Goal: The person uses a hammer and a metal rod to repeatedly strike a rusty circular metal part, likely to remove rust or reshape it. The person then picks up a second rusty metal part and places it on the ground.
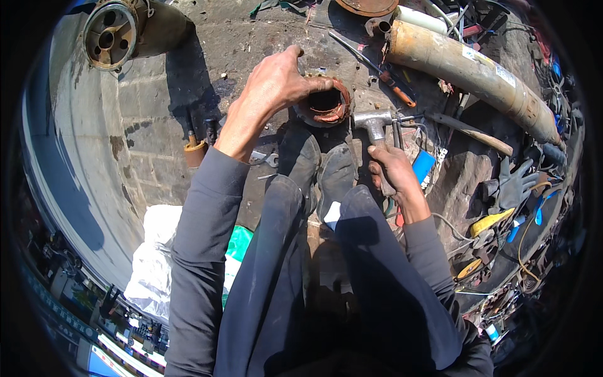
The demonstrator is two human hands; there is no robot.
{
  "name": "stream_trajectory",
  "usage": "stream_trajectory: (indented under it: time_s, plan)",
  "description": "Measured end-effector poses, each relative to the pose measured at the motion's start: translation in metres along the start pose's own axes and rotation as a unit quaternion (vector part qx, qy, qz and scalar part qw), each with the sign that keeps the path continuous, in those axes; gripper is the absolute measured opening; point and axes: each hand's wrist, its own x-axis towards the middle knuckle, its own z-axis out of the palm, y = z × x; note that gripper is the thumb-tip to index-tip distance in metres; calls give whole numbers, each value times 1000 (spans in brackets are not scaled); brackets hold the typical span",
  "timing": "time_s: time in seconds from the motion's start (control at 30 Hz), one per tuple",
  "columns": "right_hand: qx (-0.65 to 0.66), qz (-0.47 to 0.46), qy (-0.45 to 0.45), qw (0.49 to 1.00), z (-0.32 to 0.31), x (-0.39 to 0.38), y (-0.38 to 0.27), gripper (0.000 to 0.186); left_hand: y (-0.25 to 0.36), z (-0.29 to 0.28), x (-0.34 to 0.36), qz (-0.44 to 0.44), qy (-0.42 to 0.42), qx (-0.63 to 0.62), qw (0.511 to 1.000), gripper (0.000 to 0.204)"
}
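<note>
My left hand (276, 80) grips a short rusty metal ring or pipe end (343, 97). The thumb lies across its upper rim, and the other fingers are partly hidden on the far side. Its dark, round opening faces up, and the reddish rim looks ragged. My right hand (394, 168) is closed round the handle of a hammer (373, 120), whose steel head is just right of the ring, at a small gap from it. Below the ring are my two dark shoes (337, 169), close to it.
A flanged metal cylinder (108, 39) stands upper left. A long rusty pipe (471, 72) lies upper right, near an orange-handled screwdriver (401, 94) and a wooden handle (471, 133). A grey glove (514, 182) and scattered scrap cover the right side. A white bag (154, 257) sits at left.
</note>
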Motion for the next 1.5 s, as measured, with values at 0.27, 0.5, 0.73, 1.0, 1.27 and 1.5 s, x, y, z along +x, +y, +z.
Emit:
stream_trajectory:
  time_s: [0.27,0.5,0.73,1.0,1.27,1.5]
  plan:
    - [-16,11,11,1000,6,-1,-6,18,-13,22,-4,-23,-123,53,991,53]
    - [-62,15,12,998,4,6,-3,21,-8,47,-42,13,-178,96,979,49]
    - [-79,22,14,996,0,4,-7,21,-15,47,-47,35,-179,68,981,55]
    - [-78,34,1,996,-5,5,-16,20,-3,-17,-36,-26,23,-221,975,48]
    - [-62,42,-4,997,-6,5,-16,20,50,-31,-30,-42,127,-648,750,33]
    - [-60,38,-5,997,-5,3,-16,19,48,8,-38,-114,77,-603,786,33]
